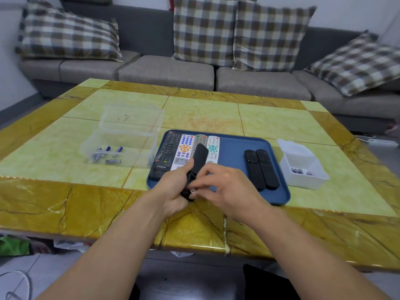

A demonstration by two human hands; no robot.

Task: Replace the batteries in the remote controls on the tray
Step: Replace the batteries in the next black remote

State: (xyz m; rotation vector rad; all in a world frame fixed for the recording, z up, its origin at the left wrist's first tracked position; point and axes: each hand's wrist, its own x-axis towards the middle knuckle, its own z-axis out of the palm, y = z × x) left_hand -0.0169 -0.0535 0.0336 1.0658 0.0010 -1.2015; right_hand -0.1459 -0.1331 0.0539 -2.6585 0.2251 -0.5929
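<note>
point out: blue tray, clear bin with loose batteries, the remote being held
blue tray (279, 192), head view, bare floor near its front right corner.
clear bin (138, 155), head view, right part of its front wall.
held black remote (200, 155), head view, upper body above the fingers.

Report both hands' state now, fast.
Left hand: closed around the black remote.
Right hand: fingertips pinched on a battery at the remote's near end.

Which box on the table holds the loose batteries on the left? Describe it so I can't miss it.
Start at the blue tray on the yellow table. Immediately left of it stands a clear plastic box with blue batteries lying on its floor. Unlike the smaller white box right of the tray, it is see-through.
</note>
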